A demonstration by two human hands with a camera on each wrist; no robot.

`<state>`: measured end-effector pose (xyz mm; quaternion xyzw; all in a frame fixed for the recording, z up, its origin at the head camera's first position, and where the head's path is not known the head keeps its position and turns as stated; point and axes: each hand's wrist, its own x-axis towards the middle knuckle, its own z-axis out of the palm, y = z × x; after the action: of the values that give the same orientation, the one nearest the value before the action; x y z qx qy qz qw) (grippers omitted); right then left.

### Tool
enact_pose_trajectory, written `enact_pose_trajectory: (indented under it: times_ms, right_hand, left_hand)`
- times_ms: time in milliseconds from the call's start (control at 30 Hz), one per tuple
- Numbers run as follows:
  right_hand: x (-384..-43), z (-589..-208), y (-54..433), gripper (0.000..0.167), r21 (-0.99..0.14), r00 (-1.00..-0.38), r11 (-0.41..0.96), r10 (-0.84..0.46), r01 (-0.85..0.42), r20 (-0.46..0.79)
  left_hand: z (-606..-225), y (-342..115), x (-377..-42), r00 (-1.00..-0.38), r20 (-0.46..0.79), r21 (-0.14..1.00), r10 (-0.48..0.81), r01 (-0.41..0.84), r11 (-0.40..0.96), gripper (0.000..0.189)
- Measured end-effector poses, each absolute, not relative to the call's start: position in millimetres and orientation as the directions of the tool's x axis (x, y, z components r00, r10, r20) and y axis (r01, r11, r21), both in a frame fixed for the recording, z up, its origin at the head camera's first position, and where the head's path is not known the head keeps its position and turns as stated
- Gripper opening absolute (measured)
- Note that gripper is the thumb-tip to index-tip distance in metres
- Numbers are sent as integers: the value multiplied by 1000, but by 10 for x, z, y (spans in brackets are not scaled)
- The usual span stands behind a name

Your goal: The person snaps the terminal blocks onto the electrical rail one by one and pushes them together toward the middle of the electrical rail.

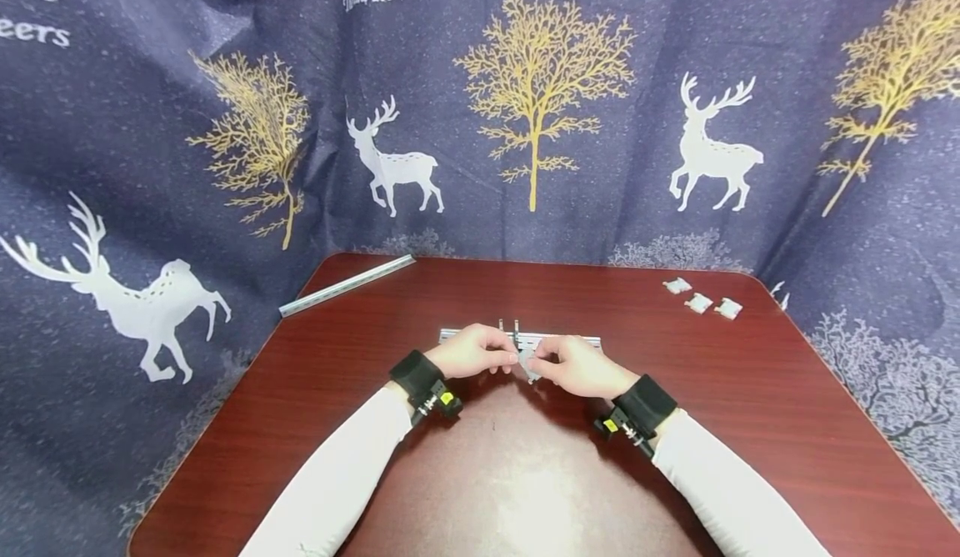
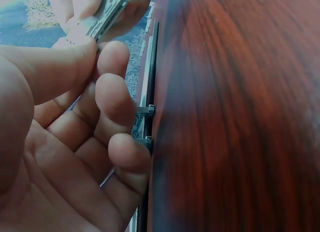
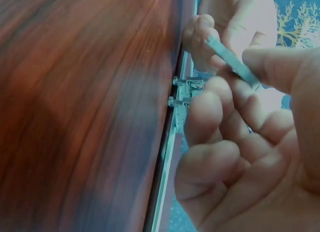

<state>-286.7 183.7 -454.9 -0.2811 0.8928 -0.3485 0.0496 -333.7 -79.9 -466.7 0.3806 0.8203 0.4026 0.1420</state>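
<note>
A short metal rail [image 1: 570, 341] lies across the middle of the red-brown table [image 1: 525, 490], with two small grey clips [image 1: 508, 327] standing on it. Just in front of it both hands meet. My left hand [image 1: 477, 350] and right hand [image 1: 576, 367] pinch the same small grey flat piece [image 1: 528, 365] between thumb and fingertips. In the left wrist view the grey piece [image 2: 102, 19] runs from my left thumb tip into the other hand, beside the rail [image 2: 148, 82]. The right wrist view shows the piece [image 3: 231, 59] as a thin bar above the mounted clips [image 3: 184, 94].
A longer metal rail [image 1: 347, 285] lies at the table's back left corner, partly over the edge. Three small white pieces [image 1: 702, 299] sit at the back right. A dark curtain [image 1: 540, 107] printed with deer and trees hangs close around the table.
</note>
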Motion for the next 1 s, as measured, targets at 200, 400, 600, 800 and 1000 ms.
enact_pose_trajectory:
  times_ms: [200,400,600,800,1000]
  right_hand:
    - [-2855,-4577,1835,26,-708,-801,546,-596,-447,45]
    - [-2825,-4572,1818,31,-732,-803,541,-596,-414,13]
    - [-2844,-4569,1827,32,-717,-814,561,-580,-414,16]
    - [-2903,-4591,1879,28,-706,-845,587,-534,-395,29]
    - [-2942,-4630,1931,29,-677,-868,624,-494,-391,46]
  left_hand:
    - [-4667,-803,-3317,-659,48,776,751,498,387,18]
    - [-4670,-799,-3322,-651,46,773,757,503,386,16]
    - [-4631,-828,-3333,-673,60,769,737,502,395,19]
    - [-4627,-925,-3410,-774,152,736,614,504,452,14]
    - [-4646,-1013,-3482,-841,219,613,494,513,601,13]
